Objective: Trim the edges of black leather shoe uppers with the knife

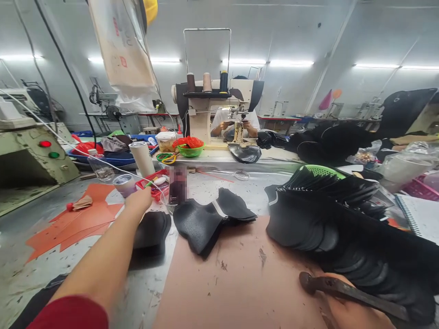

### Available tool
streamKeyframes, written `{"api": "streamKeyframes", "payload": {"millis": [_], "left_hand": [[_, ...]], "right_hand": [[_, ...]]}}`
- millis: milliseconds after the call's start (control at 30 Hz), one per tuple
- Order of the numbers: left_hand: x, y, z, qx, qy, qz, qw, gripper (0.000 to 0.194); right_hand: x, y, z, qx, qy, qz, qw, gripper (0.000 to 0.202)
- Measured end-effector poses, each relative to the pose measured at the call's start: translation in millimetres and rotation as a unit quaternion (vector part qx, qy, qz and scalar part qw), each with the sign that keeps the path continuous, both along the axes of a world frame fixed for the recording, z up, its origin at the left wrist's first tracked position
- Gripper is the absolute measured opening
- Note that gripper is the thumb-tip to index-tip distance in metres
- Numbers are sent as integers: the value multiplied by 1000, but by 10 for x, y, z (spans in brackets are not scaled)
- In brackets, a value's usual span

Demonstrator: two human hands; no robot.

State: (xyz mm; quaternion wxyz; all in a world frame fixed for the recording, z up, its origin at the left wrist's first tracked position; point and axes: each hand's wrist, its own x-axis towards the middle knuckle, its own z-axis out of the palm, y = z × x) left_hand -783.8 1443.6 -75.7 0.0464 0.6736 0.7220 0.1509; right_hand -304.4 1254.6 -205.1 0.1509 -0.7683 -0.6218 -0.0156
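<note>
My left arm stretches forward, and my left hand [139, 201] is beside a pale purple cup [123, 183] and a red plastic basket [161, 176]. Its fingers are blurred and turned away, so I cannot see whether they hold anything. At the lower right my right hand [356, 306] grips a dark metal hammer [356, 292], its round face over the pinkish-brown board [219, 283]. A stack of black cut pieces [200, 224] with a pale strip lies at the board's far edge. Another small black stack [152, 233] sits below my left hand.
Many overlapping black pieces [318, 219] fill the right side, near a green basket [325, 172]. Orange sheets [85, 219] lie at left. Behind stand a white tumbler [141, 157], a phone [177, 185] and a sewing machine [200, 114], with a person [254, 123] behind it.
</note>
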Motion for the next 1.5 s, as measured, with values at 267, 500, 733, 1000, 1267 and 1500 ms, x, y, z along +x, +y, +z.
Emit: {"api": "streamKeyframes", "payload": {"millis": [267,500,733,1000,1267,1500], "left_hand": [[1331,-391,-54,-38,-50,-217,974,19],[1610,-121,-249,-158,-162,-276,934,24],[1589,-52,-123,-196,-155,-294,922,28],[1604,29,-32,-218,-112,-311,918,27],[1821,-196,175,-130,58,-283,948,27],[1992,-1158,308,31,175,-395,901,30]], "right_hand": [[-198,-50,134,-9,-8,-67,998,23],[-323,-60,340,-7,22,-103,994,23],[-352,-43,396,-29,-4,-113,993,20],[-342,-62,399,-18,-11,-96,995,22],[-340,-59,417,-24,26,-109,993,20],[-244,-44,448,-11,79,-22,997,22]]}}
